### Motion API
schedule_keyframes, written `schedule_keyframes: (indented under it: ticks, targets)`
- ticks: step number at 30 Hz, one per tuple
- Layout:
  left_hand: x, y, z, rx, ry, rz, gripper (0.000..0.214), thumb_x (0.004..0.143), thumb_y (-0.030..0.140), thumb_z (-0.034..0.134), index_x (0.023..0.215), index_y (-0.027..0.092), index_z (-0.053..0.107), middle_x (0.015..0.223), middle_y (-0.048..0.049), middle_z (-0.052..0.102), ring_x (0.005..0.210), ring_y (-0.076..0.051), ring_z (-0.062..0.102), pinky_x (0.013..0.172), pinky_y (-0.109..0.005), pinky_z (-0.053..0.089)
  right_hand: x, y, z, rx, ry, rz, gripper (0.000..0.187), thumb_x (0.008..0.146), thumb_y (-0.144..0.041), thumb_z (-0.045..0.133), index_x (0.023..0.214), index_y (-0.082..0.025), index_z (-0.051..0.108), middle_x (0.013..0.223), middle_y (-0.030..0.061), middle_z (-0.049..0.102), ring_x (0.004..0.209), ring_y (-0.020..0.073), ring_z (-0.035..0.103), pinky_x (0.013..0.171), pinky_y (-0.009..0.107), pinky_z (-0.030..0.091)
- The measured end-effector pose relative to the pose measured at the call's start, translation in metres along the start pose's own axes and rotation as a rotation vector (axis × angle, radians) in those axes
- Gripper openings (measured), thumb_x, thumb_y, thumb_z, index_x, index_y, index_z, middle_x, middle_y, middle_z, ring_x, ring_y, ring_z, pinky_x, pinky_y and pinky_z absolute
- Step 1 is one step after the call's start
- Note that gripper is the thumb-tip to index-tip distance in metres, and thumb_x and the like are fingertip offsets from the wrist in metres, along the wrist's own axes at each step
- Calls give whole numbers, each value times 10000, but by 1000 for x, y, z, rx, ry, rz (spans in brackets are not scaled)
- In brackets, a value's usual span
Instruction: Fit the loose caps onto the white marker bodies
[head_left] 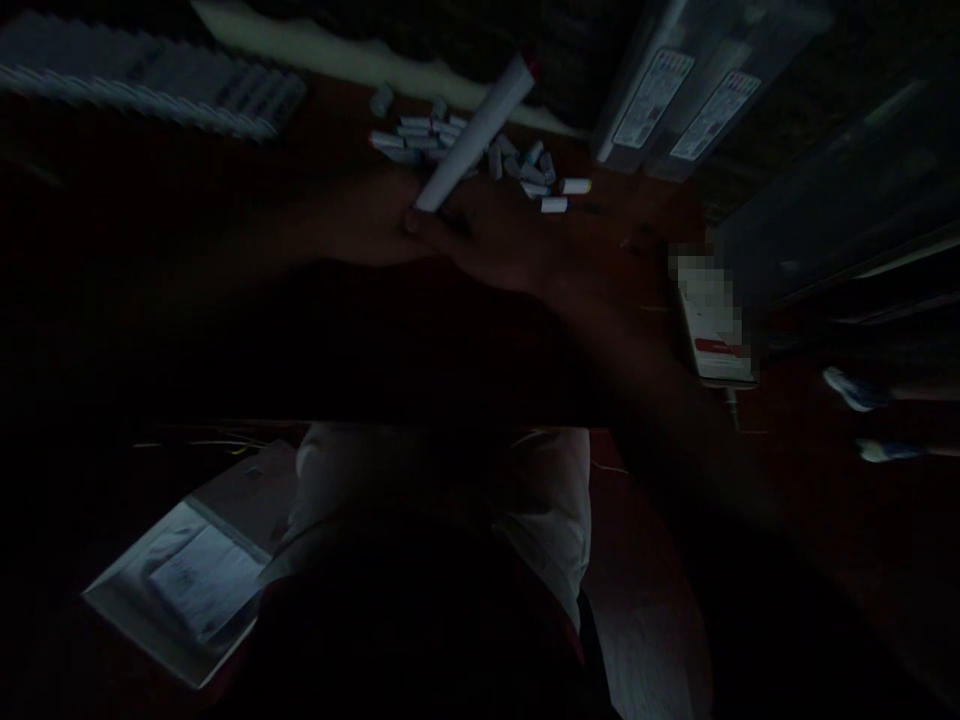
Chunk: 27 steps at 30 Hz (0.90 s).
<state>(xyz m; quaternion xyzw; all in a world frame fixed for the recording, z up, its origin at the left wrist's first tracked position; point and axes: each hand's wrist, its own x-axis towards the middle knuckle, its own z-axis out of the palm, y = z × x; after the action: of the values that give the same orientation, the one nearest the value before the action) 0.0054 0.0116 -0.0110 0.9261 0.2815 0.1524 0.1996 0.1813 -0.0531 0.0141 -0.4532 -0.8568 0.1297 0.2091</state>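
Observation:
Deep shadow covers my hands at the middle of the table. A thick white marker with a red tip end slants up and to the right from between them. My right hand is closed on its lower end, the thumb lying across the base. From the other side my left hand meets the same end, apparently curled round it; its fingers are mostly hidden in the dark. Just behind the hands lie several short white marker pieces with coloured ends, loose in a pile.
At the back left runs a long row of white markers. Two clear cases with labels stand at the back right. A white box sits at the right. An open carton is low at left. Someone's shoes show at far right.

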Motion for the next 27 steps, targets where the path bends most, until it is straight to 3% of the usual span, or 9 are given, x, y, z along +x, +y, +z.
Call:
schedule_keyframes:
  ticks: [5,10,16,18,21,27]
  targets:
    - [1,2,0,13,-19,103,525,890,526,417,997,77,666,1082,-82,693,902,-144,597,865,-311,503,0,-2,0,-40,-12,30,540,958,-582,329,967,-200,711,911,56,719,838,189,646,771,294,447]
    - [0,2,0,22,-29,92,505,902,504,419,1017,78,666,1096,-75,691,953,-152,596,905,-322,488,0,-2,1,-13,-18,17,551,957,-589,318,991,-198,705,965,63,720,879,180,649,788,281,445]
    - [-2,-3,1,24,-38,30,472,899,481,454,1062,81,645,1118,-61,683,959,-143,595,897,-304,491,0,0,1,29,2,8,550,911,-671,330,942,-268,702,973,35,735,964,174,646,824,262,443]
    - [-1,-4,2,20,-42,31,485,895,490,442,1066,83,643,1091,-62,686,932,-141,594,878,-306,496,0,0,1,21,-15,-1,575,922,-658,326,974,-231,708,988,47,731,958,174,646,826,266,445]
    - [0,-3,1,48,-42,13,558,882,548,401,1069,81,643,1114,-74,676,947,-152,580,895,-326,484,0,-1,0,-16,-32,-20,630,945,-628,293,1026,-162,709,1011,72,725,947,183,644,824,292,450]
    - [2,7,-1,128,-147,9,896,833,699,143,1138,-36,553,1277,-67,590,1084,-161,479,1045,-310,323,2,-5,-2,-78,-67,38,617,954,-590,253,1062,-175,697,1054,8,729,974,135,632,779,266,444]
